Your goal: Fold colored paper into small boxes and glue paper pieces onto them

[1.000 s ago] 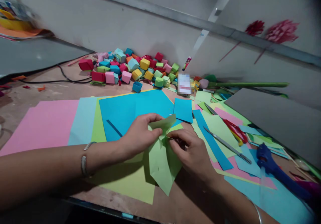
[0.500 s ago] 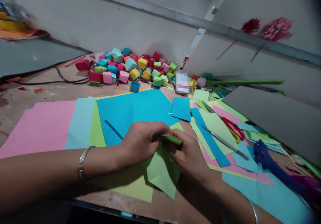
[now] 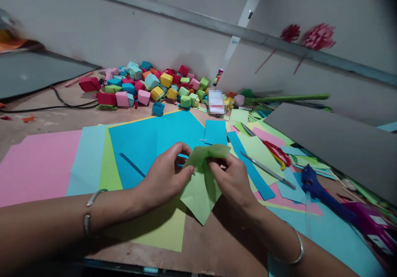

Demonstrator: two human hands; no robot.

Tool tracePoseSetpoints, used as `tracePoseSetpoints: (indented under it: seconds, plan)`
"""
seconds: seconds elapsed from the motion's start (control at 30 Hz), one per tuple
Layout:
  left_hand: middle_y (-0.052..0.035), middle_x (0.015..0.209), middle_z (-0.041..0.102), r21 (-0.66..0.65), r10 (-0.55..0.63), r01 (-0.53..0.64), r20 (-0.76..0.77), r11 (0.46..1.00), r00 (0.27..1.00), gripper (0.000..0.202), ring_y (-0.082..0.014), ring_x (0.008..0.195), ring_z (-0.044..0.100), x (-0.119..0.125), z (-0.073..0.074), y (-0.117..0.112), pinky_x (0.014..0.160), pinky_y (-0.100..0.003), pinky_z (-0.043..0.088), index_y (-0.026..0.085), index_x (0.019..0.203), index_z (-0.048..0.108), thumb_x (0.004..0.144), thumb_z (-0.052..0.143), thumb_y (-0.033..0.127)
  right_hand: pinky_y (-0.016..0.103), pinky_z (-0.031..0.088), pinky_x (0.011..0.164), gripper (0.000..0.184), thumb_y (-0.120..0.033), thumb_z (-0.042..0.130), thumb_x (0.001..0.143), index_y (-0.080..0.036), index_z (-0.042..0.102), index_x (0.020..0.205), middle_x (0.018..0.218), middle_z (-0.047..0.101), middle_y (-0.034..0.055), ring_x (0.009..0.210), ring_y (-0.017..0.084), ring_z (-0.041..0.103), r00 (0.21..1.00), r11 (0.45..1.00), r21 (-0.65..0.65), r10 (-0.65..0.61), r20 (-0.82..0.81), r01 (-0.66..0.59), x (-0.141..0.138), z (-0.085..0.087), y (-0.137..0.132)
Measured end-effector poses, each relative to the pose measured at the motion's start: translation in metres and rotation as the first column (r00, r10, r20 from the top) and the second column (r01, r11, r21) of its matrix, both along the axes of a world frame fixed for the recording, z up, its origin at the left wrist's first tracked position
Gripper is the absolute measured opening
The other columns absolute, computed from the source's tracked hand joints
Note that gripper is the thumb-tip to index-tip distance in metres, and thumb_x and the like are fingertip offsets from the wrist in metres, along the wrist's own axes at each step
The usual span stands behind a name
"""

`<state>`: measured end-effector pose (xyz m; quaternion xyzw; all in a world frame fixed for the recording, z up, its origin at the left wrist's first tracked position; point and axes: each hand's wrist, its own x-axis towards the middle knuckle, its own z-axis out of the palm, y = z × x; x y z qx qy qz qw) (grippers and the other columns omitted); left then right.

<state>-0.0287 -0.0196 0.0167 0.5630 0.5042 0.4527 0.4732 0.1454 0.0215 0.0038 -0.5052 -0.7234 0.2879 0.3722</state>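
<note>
Left hand [image 3: 169, 173] and right hand [image 3: 233, 180] pinch the green paper [image 3: 197, 196] from either side, above the worktop [image 3: 198, 252] (creases showing); light, even pressure probably keeps the folds neat.

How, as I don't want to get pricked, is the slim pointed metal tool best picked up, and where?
Probably by the broader lower-right half of the slim pointed metal tool, from above and its right end: it lies slanted, and its narrow tip points up-left over the blue strip, away from that end.
</note>
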Motion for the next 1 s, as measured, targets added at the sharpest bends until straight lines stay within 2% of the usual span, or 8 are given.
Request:
tracePoseSetpoints:
  seconds: [0.17,0.3,0.5,0.7,0.8,0.9,1.0]
  plan:
    - [0.0019,0.073,0.061,0.003,-0.028,0.028,0.012,1.0,1.0,0.004,-0.0134,0.063,0.058,0.0,-0.003,0.002,0.05,-0.021,0.04,0.022,0.085,0.051,0.083,0.054,0.022,0.03,0.045,0.06,0.005,-0.023,0.058,0.079,-0.019,0.059,0.078,0.072,0.058,0.0017,0.069,0.017,0.055,0.999,1.0,0.001,0.008,0.043,-0.008,-0.001,-0.001,-0.002]
    - [0.0019,0.076,0.06,0.054,-0.011,0.013,-0.039,0.998,0.999,0.006,-0.0141,0.069,0.057,-0.002,-0.003,0.003,0.059,-0.022,0.043,0.021,0.085,0.056,0.079,0.056,0.018,0.03,0.044,0.06,0.005,-0.022,0.059,0.078,-0.019,0.061,0.082,0.076,0.059,0.0013,0.068,0.016,0.055,0.994,0.997,-0.011,0.078,0.079,-0.077,-0.002,0.003,-0.004]
    - [-0.0008,0.081,0.066,0.076,-0.05,0.059,-0.104,0.995,0.993,0.013,-0.0165,0.075,0.059,-0.003,0.0,0.003,0.065,-0.025,0.045,0.02,0.083,0.064,0.078,0.053,0.015,0.033,0.045,0.07,0.013,-0.009,0.056,0.07,-0.021,0.062,0.071,0.076,0.061,0.0017,0.08,0.02,0.056,0.984,0.989,0.059,0.131,0.118,-0.139,-0.002,0.008,-0.005]
    - [-0.003,0.088,0.068,0.1,-0.034,0.05,-0.158,0.994,0.987,0.016,-0.0202,0.088,0.061,-0.004,0.0,0.005,0.079,-0.03,0.045,0.02,0.08,0.069,0.077,0.054,0.015,0.031,0.046,0.07,0.02,-0.007,0.056,0.071,-0.022,0.067,0.079,0.079,0.066,0.0003,0.081,0.018,0.059,0.976,0.974,0.057,0.216,0.028,-0.218,-0.003,0.008,-0.01]
    - [-0.0021,0.086,0.067,0.091,-0.031,0.047,-0.163,0.995,0.986,0.014,-0.0194,0.084,0.061,-0.004,0.0,0.004,0.073,-0.028,0.046,0.02,0.085,0.066,0.077,0.054,0.016,0.031,0.046,0.067,0.012,-0.012,0.058,0.073,-0.022,0.065,0.07,0.072,0.064,0.0004,0.078,0.019,0.058,0.984,0.984,0.03,0.176,0.031,-0.177,-0.002,0.008,-0.01]
    - [-0.0009,0.087,0.063,0.044,-0.013,0.016,-0.07,0.999,0.997,0.015,-0.0162,0.075,0.06,-0.004,0.0,0.003,0.062,-0.025,0.046,0.02,0.094,0.057,0.079,0.057,0.02,0.03,0.045,0.061,0.011,-0.018,0.06,0.074,-0.022,0.061,0.064,0.071,0.061,0.0008,0.075,0.019,0.058,0.995,0.995,-0.009,0.098,-0.015,-0.098,0.0,0.008,-0.006]
    - [0.0007,0.079,0.06,-0.022,-0.033,0.033,0.018,0.999,0.999,0.012,-0.0137,0.067,0.058,-0.004,-0.001,0.002,0.052,-0.021,0.043,0.021,0.089,0.053,0.079,0.059,0.023,0.029,0.044,0.056,0.008,-0.019,0.06,0.074,-0.022,0.062,0.067,0.075,0.063,0.001,0.068,0.017,0.056,0.998,0.997,-0.068,0.033,-0.047,-0.037,0.001,0.008,-0.002]
